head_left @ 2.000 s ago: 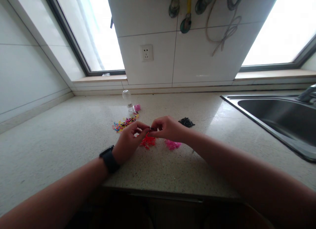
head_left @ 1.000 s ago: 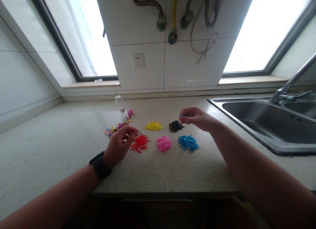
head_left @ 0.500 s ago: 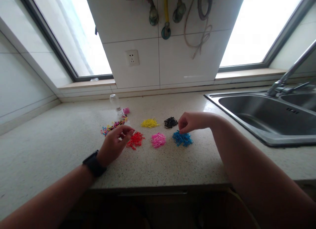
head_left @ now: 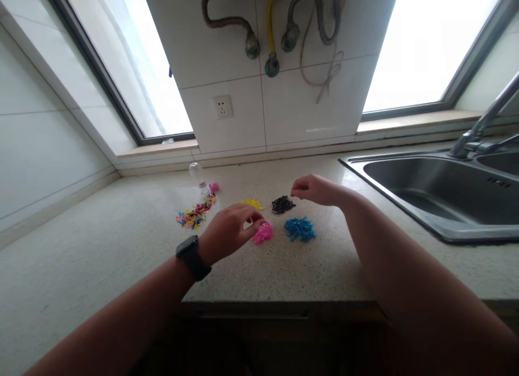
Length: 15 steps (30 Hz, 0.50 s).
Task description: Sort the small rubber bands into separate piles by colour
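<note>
The left hand (head_left: 232, 231) is hovering, loosely curled, at the pink pile (head_left: 265, 232), the right hand (head_left: 314, 190) nearly closed beside the black pile (head_left: 283, 205); if they are holding something, I cannot tell. Brushing low could be scattering both.

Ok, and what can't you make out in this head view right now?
In the head view:
Yellow pile: lower part hidden by the left hand.
Pink pile: partly covered by that hand.
Right hand: whether it pinches anything is too small and blurred to tell.
Faucet: cut off by the picture's right edge.
</note>
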{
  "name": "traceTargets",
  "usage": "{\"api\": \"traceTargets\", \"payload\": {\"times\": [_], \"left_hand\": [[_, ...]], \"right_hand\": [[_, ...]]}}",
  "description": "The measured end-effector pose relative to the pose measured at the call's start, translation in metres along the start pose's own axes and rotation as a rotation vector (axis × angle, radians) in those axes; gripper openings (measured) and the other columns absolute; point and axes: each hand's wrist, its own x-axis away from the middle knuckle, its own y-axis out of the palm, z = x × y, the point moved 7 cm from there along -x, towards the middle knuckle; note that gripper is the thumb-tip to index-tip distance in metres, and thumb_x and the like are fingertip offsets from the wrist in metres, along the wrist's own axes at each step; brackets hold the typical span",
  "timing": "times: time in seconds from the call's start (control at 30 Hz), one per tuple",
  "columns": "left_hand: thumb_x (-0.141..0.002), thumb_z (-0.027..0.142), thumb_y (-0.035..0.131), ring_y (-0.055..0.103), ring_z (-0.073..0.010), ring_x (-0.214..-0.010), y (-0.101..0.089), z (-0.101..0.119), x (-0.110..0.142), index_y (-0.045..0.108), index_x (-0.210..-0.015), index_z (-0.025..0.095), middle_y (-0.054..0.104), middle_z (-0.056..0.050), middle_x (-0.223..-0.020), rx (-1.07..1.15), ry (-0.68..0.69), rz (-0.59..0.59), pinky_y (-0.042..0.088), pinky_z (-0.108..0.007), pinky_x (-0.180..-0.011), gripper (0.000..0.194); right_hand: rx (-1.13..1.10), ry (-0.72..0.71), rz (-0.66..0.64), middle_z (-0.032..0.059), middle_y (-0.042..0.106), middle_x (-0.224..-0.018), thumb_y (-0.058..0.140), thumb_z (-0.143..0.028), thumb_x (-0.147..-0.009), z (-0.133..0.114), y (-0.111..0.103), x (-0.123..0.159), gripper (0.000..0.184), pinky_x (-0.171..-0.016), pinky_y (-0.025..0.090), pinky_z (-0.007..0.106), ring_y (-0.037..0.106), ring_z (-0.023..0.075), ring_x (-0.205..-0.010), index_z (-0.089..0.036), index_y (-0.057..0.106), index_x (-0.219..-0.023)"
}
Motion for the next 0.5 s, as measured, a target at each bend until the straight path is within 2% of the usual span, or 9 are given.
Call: {"api": "traceTargets", "payload": {"times": [0.1,0.27,0.4,0.5], "left_hand": [[-0.098,0.030,0.060,0.065,-0.0182,-0.086,0.008,-0.005,-0.030,0.072,-0.096,0.018,0.073,-0.004,-0.091,-0.063,-0.012,-0.012,0.047,-0.032,-0.079,0.017],[-0.098,0.032,0.058,0.068,-0.0191,-0.083,0.037,-0.023,-0.076,0.075,-0.096,0.018,0.076,-0.006,-0.090,-0.235,-0.069,-0.077,0.047,-0.030,-0.072,0.023],[-0.095,0.031,0.060,0.068,-0.0207,-0.084,0.059,-0.033,-0.094,0.077,-0.095,0.019,0.076,-0.008,-0.090,-0.282,-0.074,-0.078,0.049,-0.031,-0.074,0.021],[-0.093,0.028,0.062,0.067,-0.0225,-0.092,0.070,-0.036,-0.099,0.079,-0.095,0.019,0.076,-0.009,-0.094,-0.306,-0.046,-0.084,0.050,-0.033,-0.083,0.019]], "right_hand": [[0.073,-0.012,0.155,0.0020,0.065,-0.068,0.060,-0.041,-0.086,0.006,-0.001,-0.003,0.028,-0.058,0.035,0.028,0.049,0.0130,-0.060,-0.017,0.074,-0.084],[0.158,-0.068,0.242,0.0025,0.068,-0.071,0.058,-0.034,-0.087,0.007,0.007,-0.002,0.024,-0.062,0.037,0.027,0.053,0.0132,-0.063,-0.017,0.075,-0.086],[0.162,-0.073,0.286,0.0029,0.069,-0.072,0.058,-0.033,-0.087,0.010,0.006,-0.003,0.024,-0.063,0.037,0.027,0.054,0.0135,-0.063,-0.017,0.075,-0.086],[0.188,-0.078,0.282,0.0029,0.069,-0.072,0.058,-0.032,-0.087,0.010,0.006,-0.003,0.023,-0.062,0.036,0.027,0.054,0.0135,-0.063,-0.017,0.075,-0.085]]}}
